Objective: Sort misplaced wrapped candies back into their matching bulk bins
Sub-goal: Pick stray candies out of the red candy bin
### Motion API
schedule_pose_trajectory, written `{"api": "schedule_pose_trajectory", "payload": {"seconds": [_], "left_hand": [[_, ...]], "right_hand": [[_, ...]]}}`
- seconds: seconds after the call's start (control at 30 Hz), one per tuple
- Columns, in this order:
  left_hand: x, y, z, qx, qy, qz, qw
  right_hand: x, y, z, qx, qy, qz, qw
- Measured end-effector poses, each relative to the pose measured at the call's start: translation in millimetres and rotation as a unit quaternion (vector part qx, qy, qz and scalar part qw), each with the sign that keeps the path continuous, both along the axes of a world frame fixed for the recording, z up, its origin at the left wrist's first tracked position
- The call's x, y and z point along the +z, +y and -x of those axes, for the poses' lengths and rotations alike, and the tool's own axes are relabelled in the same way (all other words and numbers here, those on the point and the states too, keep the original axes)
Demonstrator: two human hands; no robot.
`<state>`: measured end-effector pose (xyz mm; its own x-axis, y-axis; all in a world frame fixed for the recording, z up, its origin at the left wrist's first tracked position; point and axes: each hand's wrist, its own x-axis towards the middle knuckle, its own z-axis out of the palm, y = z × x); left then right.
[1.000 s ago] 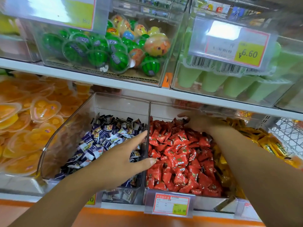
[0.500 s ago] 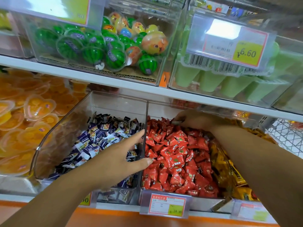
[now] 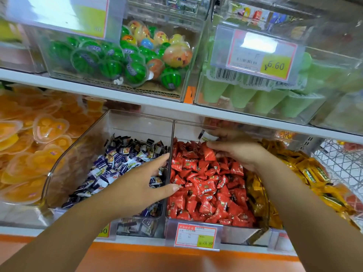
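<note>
Two clear bulk bins stand side by side on the lower shelf. The left bin [image 3: 78, 154] holds purple-and-white wrapped candies [image 3: 117, 161]; the right bin [image 3: 188, 130] holds red wrapped candies [image 3: 204, 185]. My right hand [image 3: 237, 150] is at the back of the red bin and pinches a white-and-black wrapped candy [image 3: 206, 136] lifted just above the red pile. My left hand [image 3: 137, 185] rests on the divider between the two bins, fingers straight, thumb over the red side, holding nothing.
A bin of yellow wrapped candies [image 3: 306, 173] sits right of the red one, orange jelly cups [image 3: 39, 134] to the left. The shelf above [image 3: 176, 107] carries bins of watermelon-shaped jellies [image 3: 110, 61] and green cups [image 3: 255, 99]. A price tag [image 3: 196, 236] hangs on the red bin's front.
My right hand has pulled a white-and-black candy up out of the back of the red pile and drawn slightly toward me. My left hand stays on the divider.
</note>
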<state>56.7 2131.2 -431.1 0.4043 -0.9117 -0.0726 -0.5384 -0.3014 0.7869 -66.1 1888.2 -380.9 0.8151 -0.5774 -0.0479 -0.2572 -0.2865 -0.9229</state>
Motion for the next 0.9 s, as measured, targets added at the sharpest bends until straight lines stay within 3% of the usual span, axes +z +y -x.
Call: {"api": "schedule_pose_trajectory", "payload": {"seconds": [0.07, 0.17, 0.23, 0.33, 0.4, 0.47, 0.53, 0.6, 0.73, 0.83, 0.9], "left_hand": [[0.7, 0.2, 1.0, 0.003, -0.006, -0.004, 1.0], [0.8, 0.1, 2.1, 0.005, -0.013, -0.01, 1.0], [0.7, 0.1, 3.3, 0.006, -0.013, -0.013, 1.0], [1.2, 0.3, 4.5, 0.006, -0.007, -0.013, 1.0], [1.9, -0.2, 4.5, 0.008, 0.002, -0.011, 1.0], [1.7, -0.3, 3.5, 0.01, 0.008, -0.009, 1.0], [0.9, 0.3, 3.2, 0.007, 0.01, -0.008, 1.0], [-0.3, 0.6, 3.2, 0.002, 0.012, -0.005, 1.0], [-0.6, -1.0, 1.0, -0.011, 0.024, -0.006, 1.0], [0.3, -0.7, 0.4, -0.014, 0.029, -0.005, 0.999], [0.3, 0.2, 1.2, -0.01, 0.031, -0.002, 0.999]], "right_hand": [[-5.2, 11.9, 3.2, 0.004, 0.014, 0.038, 0.999], [-4.2, 28.7, 3.9, -0.007, 0.075, 0.195, 0.978], [0.9, 35.3, -3.3, -0.061, 0.026, 0.255, 0.965], [6.5, 57.3, -24.6, -0.063, -0.095, 0.258, 0.959], [6.6, 66.7, -39.0, 0.005, -0.089, 0.235, 0.968], [7.2, 58.4, -42.7, 0.049, -0.012, 0.225, 0.973], [11.9, 32.7, -33.8, 0.03, 0.083, 0.264, 0.96], [18.7, 3.9, -15.5, 0.031, 0.208, 0.329, 0.921], [26.2, -21.9, -0.3, 0.137, 0.387, 0.398, 0.821], [18.6, -22.1, -14.9, 0.181, 0.467, 0.392, 0.772], [11.3, -21.4, -24.0, 0.195, 0.474, 0.399, 0.76]]}}
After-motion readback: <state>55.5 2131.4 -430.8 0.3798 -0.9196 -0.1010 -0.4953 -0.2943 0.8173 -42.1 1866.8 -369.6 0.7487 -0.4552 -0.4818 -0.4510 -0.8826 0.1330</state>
